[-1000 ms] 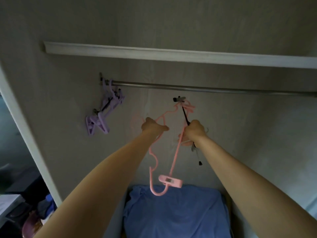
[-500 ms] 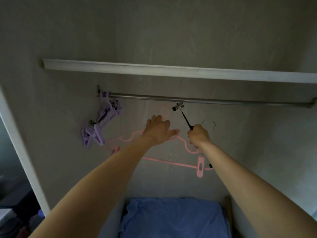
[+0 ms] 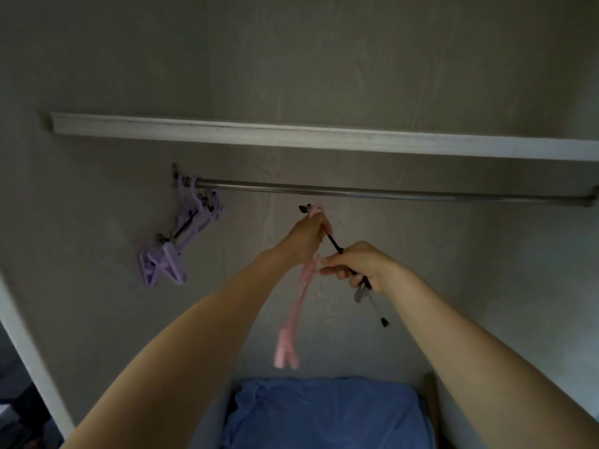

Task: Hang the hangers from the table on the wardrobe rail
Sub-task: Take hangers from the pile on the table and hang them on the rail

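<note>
A steel wardrobe rail (image 3: 389, 192) runs across the closet under a white shelf edge. Several purple hangers (image 3: 181, 234) hang at its far left end. My left hand (image 3: 308, 234) is raised just below the rail, shut around the top of a pink clip hanger (image 3: 296, 315), which dangles blurred below it. My right hand (image 3: 359, 264) sits lower and to the right, shut on a black bar hanger with metal clips (image 3: 366, 291). The black hanger's upper end (image 3: 304, 208) pokes out above my left hand, close under the rail.
A white shelf edge (image 3: 324, 136) spans the wardrobe above the rail. Blue fabric (image 3: 324, 413) lies at the bottom. The rail to the right of my hands is bare. The wardrobe's white side frame (image 3: 29, 358) stands at the left.
My left hand has closed on the pink hanger and lifted its top toward the rail. The pink hanger swung from lying flat to hanging down. My right hand dropped slightly.
</note>
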Available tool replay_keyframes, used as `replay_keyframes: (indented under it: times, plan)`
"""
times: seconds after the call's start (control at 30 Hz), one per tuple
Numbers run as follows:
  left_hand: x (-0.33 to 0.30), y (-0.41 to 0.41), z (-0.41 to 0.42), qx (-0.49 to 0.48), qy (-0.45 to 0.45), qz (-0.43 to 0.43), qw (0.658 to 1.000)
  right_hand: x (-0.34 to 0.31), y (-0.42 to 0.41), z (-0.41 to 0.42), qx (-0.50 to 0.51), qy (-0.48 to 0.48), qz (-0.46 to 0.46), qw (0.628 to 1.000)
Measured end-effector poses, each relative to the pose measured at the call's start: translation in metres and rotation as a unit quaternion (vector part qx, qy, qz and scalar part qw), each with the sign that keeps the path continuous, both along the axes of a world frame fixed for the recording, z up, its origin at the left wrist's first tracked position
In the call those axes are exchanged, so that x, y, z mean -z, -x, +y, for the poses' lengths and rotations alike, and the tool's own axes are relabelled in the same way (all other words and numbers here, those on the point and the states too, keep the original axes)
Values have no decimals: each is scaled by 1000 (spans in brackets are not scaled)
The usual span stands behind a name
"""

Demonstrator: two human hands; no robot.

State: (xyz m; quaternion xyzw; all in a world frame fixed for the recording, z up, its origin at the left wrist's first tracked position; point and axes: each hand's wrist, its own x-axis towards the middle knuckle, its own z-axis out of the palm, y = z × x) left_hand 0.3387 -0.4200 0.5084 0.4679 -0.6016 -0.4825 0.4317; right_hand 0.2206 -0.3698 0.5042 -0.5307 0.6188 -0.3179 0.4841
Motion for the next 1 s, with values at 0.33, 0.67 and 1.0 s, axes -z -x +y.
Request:
replay_keyframes:
  times: [0.33, 0.67, 1.0]
  plan:
    - [-17, -32, -5, -61, 196, -123, 971, -3, -10, -21, 105, 26, -102, 989]
    - [-35, -68, -31, -199, 267, -258, 907, -11, -23, -24, 79, 33, -118, 989]
    - [-38, -89, -35, -280, 194, -495, 800, -17, -34, -28, 57, 38, -147, 987]
